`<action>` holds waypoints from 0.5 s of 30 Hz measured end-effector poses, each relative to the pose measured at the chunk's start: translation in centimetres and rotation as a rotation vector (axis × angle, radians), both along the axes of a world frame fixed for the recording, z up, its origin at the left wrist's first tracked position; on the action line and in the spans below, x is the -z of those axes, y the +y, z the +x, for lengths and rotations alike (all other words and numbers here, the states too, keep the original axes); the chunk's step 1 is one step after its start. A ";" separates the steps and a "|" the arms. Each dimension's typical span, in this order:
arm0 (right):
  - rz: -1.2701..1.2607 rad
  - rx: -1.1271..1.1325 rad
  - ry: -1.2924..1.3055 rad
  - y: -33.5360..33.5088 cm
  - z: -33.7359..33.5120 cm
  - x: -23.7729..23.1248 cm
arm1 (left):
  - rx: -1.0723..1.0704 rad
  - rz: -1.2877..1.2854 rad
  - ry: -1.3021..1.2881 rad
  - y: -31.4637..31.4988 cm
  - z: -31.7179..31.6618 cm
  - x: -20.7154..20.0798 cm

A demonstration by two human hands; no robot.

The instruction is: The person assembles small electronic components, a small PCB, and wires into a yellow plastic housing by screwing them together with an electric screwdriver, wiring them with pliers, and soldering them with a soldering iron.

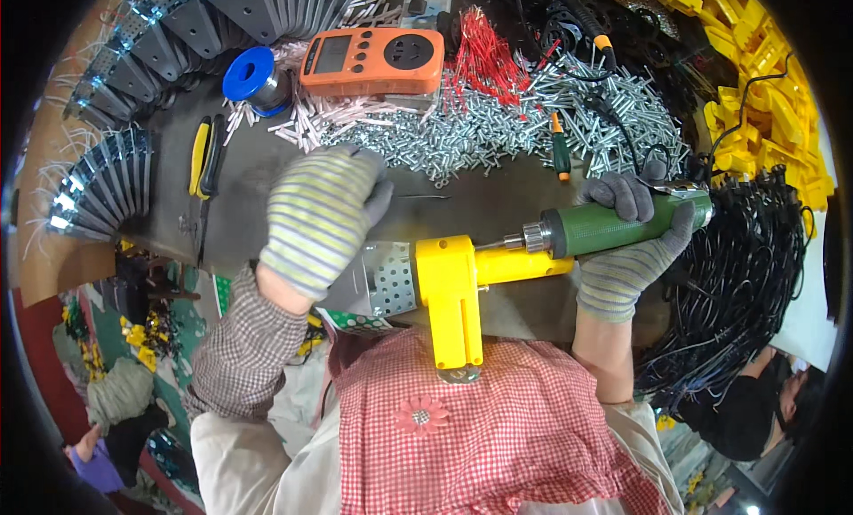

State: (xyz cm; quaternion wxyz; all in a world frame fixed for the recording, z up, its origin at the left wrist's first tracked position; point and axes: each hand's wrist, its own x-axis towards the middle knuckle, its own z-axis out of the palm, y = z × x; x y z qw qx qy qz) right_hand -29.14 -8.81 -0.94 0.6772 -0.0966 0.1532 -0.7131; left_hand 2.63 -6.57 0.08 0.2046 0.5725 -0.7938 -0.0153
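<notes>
My right hand (633, 248), in a striped glove with grey fingers, is wrapped round a green electric screwdriver (622, 226). Its metal chuck and bit point left, to a yellow plastic housing (453, 288) with a handle-like arm. A grey plate with a perforated metal part (391, 279) adjoins the housing's left side. My left hand (324, 217), gloved alike, is beside the near edge of a heap of silver screws (444, 146). Its fingers are curled in; whatever they may hold is hidden.
An orange meter (373, 60), a blue solder spool (258, 79) and yellow-handled pliers (204, 155) lie on the dark table. Fanned grey plates (102, 186) stand at left. Black cables (742, 284) and yellow parts (769, 106) crowd the right. Other people (742, 408) sit nearby.
</notes>
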 end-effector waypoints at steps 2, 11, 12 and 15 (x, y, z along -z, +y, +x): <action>-0.009 0.009 0.024 0.2 0.0 -0.1 | 0.027 0.001 -0.207 -0.7 -0.9 0.2; -0.023 -0.048 -0.037 0.2 0.0 -0.1 | 0.099 -0.364 -0.454 -1.8 -1.6 1.9; -0.022 -0.055 -0.038 0.2 0.0 -0.1 | 0.092 -0.360 -0.456 -1.4 -1.4 1.3; -0.012 -0.012 0.008 0.3 -0.3 0.3 | 0.044 -0.020 -0.066 -0.1 -1.1 -1.1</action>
